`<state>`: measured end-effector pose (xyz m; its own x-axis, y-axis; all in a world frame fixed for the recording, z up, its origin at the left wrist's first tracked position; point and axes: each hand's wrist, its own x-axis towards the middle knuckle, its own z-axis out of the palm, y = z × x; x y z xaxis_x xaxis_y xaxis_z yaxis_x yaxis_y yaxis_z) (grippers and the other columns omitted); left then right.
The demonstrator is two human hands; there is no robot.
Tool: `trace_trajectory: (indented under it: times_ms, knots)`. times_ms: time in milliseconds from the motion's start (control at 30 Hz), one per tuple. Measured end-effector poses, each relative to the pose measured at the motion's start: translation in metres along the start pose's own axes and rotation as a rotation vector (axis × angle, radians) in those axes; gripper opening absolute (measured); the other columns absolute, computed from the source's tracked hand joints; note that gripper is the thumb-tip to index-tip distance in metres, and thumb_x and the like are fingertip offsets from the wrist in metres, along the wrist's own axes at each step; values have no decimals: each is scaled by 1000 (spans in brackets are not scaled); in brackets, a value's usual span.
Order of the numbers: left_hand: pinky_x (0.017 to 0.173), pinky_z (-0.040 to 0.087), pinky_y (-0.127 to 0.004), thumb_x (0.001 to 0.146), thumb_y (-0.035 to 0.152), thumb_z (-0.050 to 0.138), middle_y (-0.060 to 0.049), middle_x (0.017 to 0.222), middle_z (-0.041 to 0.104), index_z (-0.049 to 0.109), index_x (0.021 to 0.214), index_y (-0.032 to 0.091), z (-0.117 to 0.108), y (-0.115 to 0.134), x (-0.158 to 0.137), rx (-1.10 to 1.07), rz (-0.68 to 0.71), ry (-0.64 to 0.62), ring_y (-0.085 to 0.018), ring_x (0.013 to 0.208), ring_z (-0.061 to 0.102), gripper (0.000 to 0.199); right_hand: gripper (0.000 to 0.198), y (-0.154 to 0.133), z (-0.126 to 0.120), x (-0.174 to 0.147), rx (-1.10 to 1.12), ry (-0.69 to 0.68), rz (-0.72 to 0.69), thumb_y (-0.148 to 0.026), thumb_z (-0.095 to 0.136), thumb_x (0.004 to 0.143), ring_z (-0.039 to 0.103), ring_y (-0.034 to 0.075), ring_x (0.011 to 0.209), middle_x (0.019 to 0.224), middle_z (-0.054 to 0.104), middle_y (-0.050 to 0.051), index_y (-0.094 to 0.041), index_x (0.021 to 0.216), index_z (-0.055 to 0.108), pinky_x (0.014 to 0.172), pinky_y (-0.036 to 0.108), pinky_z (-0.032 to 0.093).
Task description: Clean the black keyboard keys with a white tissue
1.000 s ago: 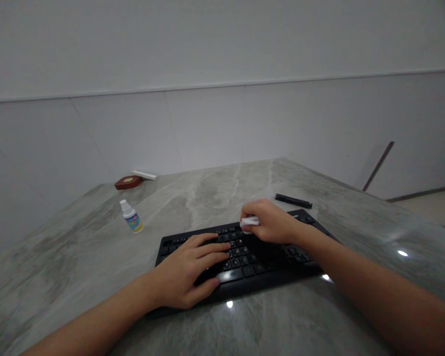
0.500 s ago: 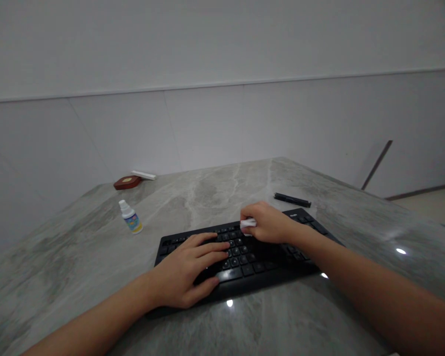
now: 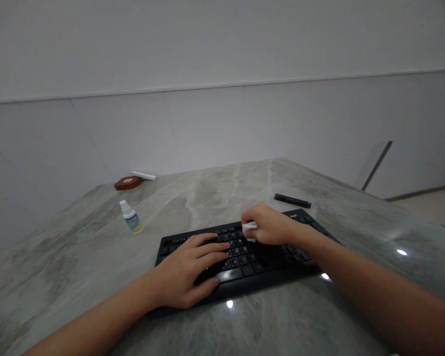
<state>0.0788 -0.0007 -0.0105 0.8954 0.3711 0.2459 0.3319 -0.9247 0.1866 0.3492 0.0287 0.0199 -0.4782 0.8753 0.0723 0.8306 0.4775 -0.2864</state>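
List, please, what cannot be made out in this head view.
All in the head view:
Keyboard: some keys hidden by the left hand and right hand.
White wad: partly hidden inside the right hand; cloth or paper unclear.
Bottle label: print too small and blurred.
Left forearm: cut off by the bottom edge.

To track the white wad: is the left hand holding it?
No, the right hand grips the white wad; the left hand rests on the keyboard.

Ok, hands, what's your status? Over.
Left hand spread on the keyboard. Right hand gripping white cloth at the keys. Bottle standing apart, not in the way.
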Motion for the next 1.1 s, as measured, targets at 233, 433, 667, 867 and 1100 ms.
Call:
trace_trajectory:
  times_ms: [233,433,667,867,1100]
  knots:
    - [112,41,-54,90,22,57,-11,145,55,51,138,18,-1,0,0,-16,6,4,-34,139,42,48,11,3,3,1,-36,19,78,-24,68,78,65,22,76,79,74,9,-16,82,73,65,28,38]
    - [111,42,-54,90,21,57,-10,144,55,52,138,20,-1,1,0,-30,4,12,-33,139,43,48,9,0,1,1,-94,10,114,-21,66,77,66,23,78,80,74,10,-16,81,73,64,28,38]
    - [111,42,-54,90,21,57,-10,146,54,51,138,19,0,0,0,-19,1,8,-33,139,41,49,9,-3,4,0,-60,9,103,-20,66,76,66,23,79,81,74,10,-16,81,73,66,28,40]
    - [112,42,-54,89,20,58,-10,145,54,51,139,20,0,0,1,-27,0,8,-33,140,42,51,11,-6,3,0,-54,-17,91,-18,66,75,66,23,78,81,74,10,-15,83,74,66,28,40]
    - [111,42,-54,90,21,57,-10,145,55,51,138,20,-1,1,1,-13,3,0,-33,139,43,48,11,-4,1,-1,-70,-65,6,-17,68,74,64,22,77,83,75,9,-15,83,75,65,27,38]
